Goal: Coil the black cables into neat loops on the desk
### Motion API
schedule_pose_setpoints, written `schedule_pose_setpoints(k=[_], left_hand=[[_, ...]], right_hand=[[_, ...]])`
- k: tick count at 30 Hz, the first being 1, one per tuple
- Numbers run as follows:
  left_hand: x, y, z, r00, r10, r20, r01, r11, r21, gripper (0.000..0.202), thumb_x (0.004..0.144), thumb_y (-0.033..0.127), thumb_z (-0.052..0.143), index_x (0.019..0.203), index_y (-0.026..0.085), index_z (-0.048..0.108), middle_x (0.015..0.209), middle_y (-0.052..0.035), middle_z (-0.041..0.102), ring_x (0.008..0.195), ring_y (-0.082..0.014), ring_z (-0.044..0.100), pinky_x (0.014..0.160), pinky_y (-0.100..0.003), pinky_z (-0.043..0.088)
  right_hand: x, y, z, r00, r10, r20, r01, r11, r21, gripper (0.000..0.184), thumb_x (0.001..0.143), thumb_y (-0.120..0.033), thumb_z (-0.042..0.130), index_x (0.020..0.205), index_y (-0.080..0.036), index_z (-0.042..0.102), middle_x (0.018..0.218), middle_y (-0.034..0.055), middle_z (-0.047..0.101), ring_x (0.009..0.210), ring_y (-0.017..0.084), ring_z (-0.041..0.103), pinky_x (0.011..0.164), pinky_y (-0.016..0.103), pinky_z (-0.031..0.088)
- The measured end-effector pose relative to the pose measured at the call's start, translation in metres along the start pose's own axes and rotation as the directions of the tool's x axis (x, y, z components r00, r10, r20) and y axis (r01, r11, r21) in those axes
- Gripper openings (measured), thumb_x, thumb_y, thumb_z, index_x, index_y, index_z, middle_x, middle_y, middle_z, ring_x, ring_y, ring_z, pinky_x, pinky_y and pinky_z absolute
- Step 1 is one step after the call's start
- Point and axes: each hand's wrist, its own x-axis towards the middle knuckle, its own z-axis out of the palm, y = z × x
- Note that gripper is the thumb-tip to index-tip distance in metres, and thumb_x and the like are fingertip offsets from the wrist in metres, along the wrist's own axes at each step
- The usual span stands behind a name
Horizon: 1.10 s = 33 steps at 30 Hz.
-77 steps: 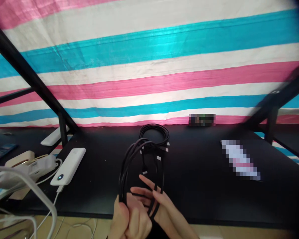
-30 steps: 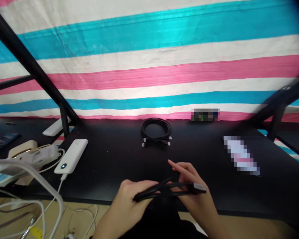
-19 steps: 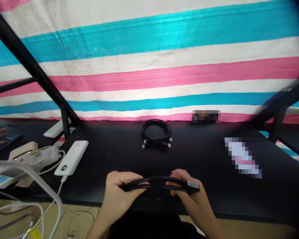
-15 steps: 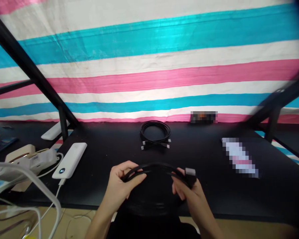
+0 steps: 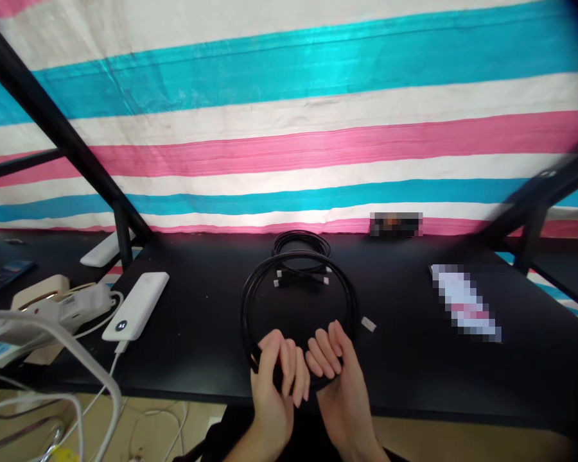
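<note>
A large coil of thick black cable [image 5: 245, 308] stretches away from me, its near side in both my hands. My left hand [image 5: 280, 378] curls around the coil's near left part, and a small red-orange spot shows between its fingers. Close beside it, my right hand [image 5: 340, 378] wraps the near right part, fingers bent inward. A pale grey connector [image 5: 368, 324] sticks out just right of the coil. The far arc overlaps, in view, a smaller coil of thin black cable [image 5: 275, 244] with several silver plugs, lying on the black table [image 5: 197, 340].
To the left lies a white power bank [image 5: 137, 307] with a white cable plugged in. Beyond it are a power strip [image 5: 84, 305] and another white slab [image 5: 106, 249]. A blurred-out flat item [image 5: 465, 305] lies right; another blurred item [image 5: 395, 224] sits at the back. Black frame bars [image 5: 84, 160] flank the table.
Both hands have come together at the coil's near side; before, they held its left and right sides. The coil now extends farther forward, opened into a wide ring.
</note>
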Motion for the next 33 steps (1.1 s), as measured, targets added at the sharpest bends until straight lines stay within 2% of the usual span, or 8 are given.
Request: schedule_pose_setpoints(k=[4, 9, 13, 18, 21, 26, 30, 33], left_hand=[[0.0, 0.002, -0.002, 0.987, -0.045, 0.152, 0.046, 0.999, -0.003, 0.06, 0.078, 0.045, 0.056, 0.035, 0.016, 0.027, 0.031, 0.0026, 0.025, 0.033, -0.0052, 0.034, 0.041, -0.019, 0.032], [0.005, 0.021, -0.003, 0.975, -0.112, 0.194, 0.146, 0.974, -0.174, 0.068, 0.081, 0.04, 0.054, 0.036, 0.015, 0.01, 0.031, 0.0061, 0.007, 0.026, -0.0007, 0.013, 0.032, -0.016, 0.012], [0.002, 0.047, -0.005, 0.955, -0.026, 0.296, 0.113, 0.953, -0.282, 0.07, 0.085, 0.046, 0.05, 0.036, 0.017, 0.01, 0.029, 0.0076, 0.003, 0.022, 0.0006, 0.006, 0.029, -0.016, 0.003], [-0.005, 0.063, -0.003, 0.905, -0.052, 0.422, 0.156, 0.964, -0.214, 0.074, 0.077, 0.068, 0.047, 0.037, 0.017, 0.01, 0.026, 0.0083, 0.004, 0.021, 0.0015, 0.003, 0.026, -0.015, -0.001], [-0.001, 0.07, -0.006, 0.939, -0.13, 0.319, 0.158, 0.986, -0.061, 0.071, 0.071, 0.068, 0.056, 0.039, 0.016, 0.019, 0.03, 0.0095, 0.009, 0.024, 0.0019, 0.006, 0.027, -0.014, 0.003], [0.002, 0.077, -0.02, 0.994, -0.029, -0.101, 0.055, 0.965, 0.256, 0.046, 0.06, 0.059, 0.073, 0.063, 0.016, 0.055, 0.037, 0.0112, 0.028, 0.031, 0.0005, 0.013, 0.032, -0.012, 0.012], [-0.001, 0.072, -0.024, 0.999, 0.01, -0.03, 0.006, 0.875, 0.485, 0.045, 0.063, 0.058, 0.071, 0.06, 0.016, 0.057, 0.039, 0.0074, 0.031, 0.035, -0.0035, 0.026, 0.034, -0.016, 0.019], [0.0, 0.07, -0.018, 0.999, -0.01, 0.043, -0.016, 0.833, 0.553, 0.05, 0.068, 0.06, 0.065, 0.049, 0.016, 0.052, 0.04, 0.0055, 0.03, 0.037, -0.004, 0.025, 0.036, -0.019, 0.019]], right_hand=[[-0.001, 0.003, 0.001, 0.999, -0.033, 0.027, 0.035, 0.996, -0.077, 0.048, 0.08, -0.044, 0.056, 0.052, -0.021, 0.025, 0.05, -0.0075, 0.017, 0.045, 0.009, 0.018, 0.045, 0.024, 0.035], [0.0, -0.003, -0.001, 0.99, 0.011, 0.137, 0.005, 0.993, -0.118, 0.041, 0.074, -0.042, 0.062, 0.053, -0.021, 0.034, 0.06, -0.0026, 0.036, 0.064, 0.014, 0.045, 0.07, 0.03, 0.046], [0.003, -0.014, -0.011, 0.977, 0.098, 0.191, -0.083, 0.993, -0.084, 0.028, 0.076, -0.047, 0.056, 0.066, -0.021, 0.052, 0.063, -0.0014, 0.043, 0.067, 0.016, 0.049, 0.072, 0.033, 0.046], [0.009, -0.032, -0.025, 0.968, -0.029, 0.248, 0.093, 0.964, -0.25, 0.039, 0.075, -0.058, 0.049, 0.084, -0.023, 0.062, 0.05, -0.0021, 0.044, 0.057, 0.018, 0.048, 0.065, 0.035, 0.044], [0.009, -0.048, -0.033, 0.937, -0.109, 0.333, 0.214, 0.93, -0.298, 0.038, 0.071, -0.061, 0.054, 0.082, -0.025, 0.061, 0.042, -0.0032, 0.041, 0.052, 0.018, 0.046, 0.057, 0.033, 0.041], [-0.008, -0.069, -0.04, 0.878, -0.1, 0.467, 0.358, 0.786, -0.504, 0.042, 0.066, -0.062, 0.064, 0.081, -0.023, 0.062, 0.049, -0.0014, 0.049, 0.048, 0.017, 0.05, 0.052, 0.03, 0.039], [-0.025, -0.063, -0.025, 0.886, -0.182, 0.425, 0.43, 0.663, -0.613, 0.045, 0.064, -0.053, 0.072, 0.096, -0.023, 0.063, 0.067, 0.0031, 0.058, 0.058, 0.018, 0.055, 0.053, 0.03, 0.043], [-0.025, -0.056, -0.016, 0.942, -0.24, 0.233, 0.335, 0.665, -0.668, 0.024, 0.068, -0.042, 0.073, 0.072, -0.021, 0.063, 0.049, -0.0036, 0.043, 0.038, 0.007, 0.032, 0.037, 0.022, 0.025]])
